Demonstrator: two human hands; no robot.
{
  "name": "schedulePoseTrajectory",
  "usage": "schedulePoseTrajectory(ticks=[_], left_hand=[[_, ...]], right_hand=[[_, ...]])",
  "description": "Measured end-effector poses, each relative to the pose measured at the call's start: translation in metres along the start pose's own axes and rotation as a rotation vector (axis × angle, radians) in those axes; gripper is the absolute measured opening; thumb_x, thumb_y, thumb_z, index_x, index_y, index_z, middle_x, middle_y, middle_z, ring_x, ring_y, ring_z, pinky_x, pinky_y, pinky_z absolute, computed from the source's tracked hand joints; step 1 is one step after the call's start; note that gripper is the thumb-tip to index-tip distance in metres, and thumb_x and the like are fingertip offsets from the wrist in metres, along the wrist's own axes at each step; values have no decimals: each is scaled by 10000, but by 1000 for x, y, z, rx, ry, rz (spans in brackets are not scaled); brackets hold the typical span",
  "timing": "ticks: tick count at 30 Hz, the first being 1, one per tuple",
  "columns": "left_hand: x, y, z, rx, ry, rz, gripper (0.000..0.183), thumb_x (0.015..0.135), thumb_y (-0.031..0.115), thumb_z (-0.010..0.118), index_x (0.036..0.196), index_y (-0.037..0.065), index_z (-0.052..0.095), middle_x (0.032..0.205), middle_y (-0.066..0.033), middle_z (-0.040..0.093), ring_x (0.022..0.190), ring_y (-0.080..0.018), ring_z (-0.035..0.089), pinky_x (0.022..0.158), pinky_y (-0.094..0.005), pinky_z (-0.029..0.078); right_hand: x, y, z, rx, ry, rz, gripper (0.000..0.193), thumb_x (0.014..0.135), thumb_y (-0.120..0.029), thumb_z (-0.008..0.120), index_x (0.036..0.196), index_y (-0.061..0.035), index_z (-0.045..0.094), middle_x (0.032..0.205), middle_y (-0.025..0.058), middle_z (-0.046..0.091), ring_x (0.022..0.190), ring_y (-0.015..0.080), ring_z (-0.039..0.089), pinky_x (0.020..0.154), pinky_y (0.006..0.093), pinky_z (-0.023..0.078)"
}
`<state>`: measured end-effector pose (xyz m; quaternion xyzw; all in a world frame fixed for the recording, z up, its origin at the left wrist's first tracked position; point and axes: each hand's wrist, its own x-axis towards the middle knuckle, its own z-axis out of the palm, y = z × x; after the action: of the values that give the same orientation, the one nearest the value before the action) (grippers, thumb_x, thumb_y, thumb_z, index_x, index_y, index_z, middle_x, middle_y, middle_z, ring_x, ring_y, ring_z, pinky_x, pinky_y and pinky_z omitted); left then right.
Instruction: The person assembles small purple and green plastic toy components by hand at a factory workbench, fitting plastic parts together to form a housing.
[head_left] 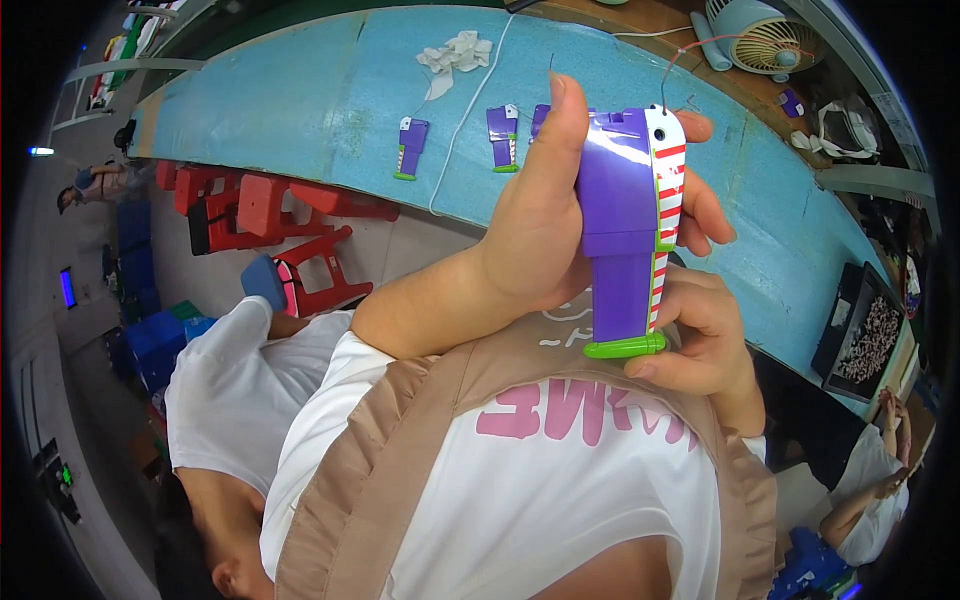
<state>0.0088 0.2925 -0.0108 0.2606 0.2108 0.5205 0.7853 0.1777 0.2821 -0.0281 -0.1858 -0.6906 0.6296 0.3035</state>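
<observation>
Upright in front of my chest is a purple plastic toy wing (618, 190) with a red-and-white striped edge and a green tip at the bottom. A thin red wire (666, 75) comes out of its upper end. My left hand (540, 205) is wrapped round the piece from behind, thumb up along its left side, fingertips showing past its right side. My right hand (700, 335) grips the lower end near the green tip. Similar purple pieces lie beyond on the blue table, one on the left (411, 148) and another nearer the middle (503, 138).
The blue table (290, 100) also bears crumpled white tissue (458, 55) and a white cord (470, 110). A fan (765, 38) stands at the far right, with a black tray (865, 335) of small parts below it. Co-workers sit left (225, 390) and right (870, 490); red stools (265, 205) stand left.
</observation>
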Motion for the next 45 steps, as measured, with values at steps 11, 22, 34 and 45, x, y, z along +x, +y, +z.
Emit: schedulePoseTrajectory(ticks=[11, 22, 34, 45], left_hand=[[0, 0, -5, 20, 66, -42, 770, 846, 649, 147, 1172, -4, 395, 876, -200, 604, 769, -229, 575, 726, -327, 465], [-3, 2, 8, 29, 112, -39, 762, 853, 637, 161, 1141, -23, 410, 858, -174, 612, 730, -201, 583, 656, -291, 467], [-6, -2, 7, 126, 150, -1, 446, 900, 395, 431, 1134, 16, 459, 869, -145, 615, 768, -139, 578, 664, -263, 469], [-16, -8, 12, 492, -28, 71, 298, 860, 124, 539, 1124, -3, 489, 990, -97, 615, 905, -125, 572, 788, -258, 457]], right_hand=[[4, 11, 1, 44, 31, 25, 225, 622, -136, 762, 715, -37, 583, 741, 60, 598, 676, 197, 582, 602, 270, 424], [-4, 10, 1, 441, 547, 129, 510, 885, -496, 358, 850, -10, 508, 695, 60, 529, 604, 146, 499, 627, 252, 397], [-3, 2, 3, 56, 72, 38, 228, 666, -155, 744, 771, -31, 583, 768, 69, 605, 690, 168, 579, 626, 250, 425], [-7, 20, 7, 567, 464, 89, 405, 787, -214, 641, 1061, 48, 499, 1004, 69, 558, 909, 153, 544, 781, 276, 424]])
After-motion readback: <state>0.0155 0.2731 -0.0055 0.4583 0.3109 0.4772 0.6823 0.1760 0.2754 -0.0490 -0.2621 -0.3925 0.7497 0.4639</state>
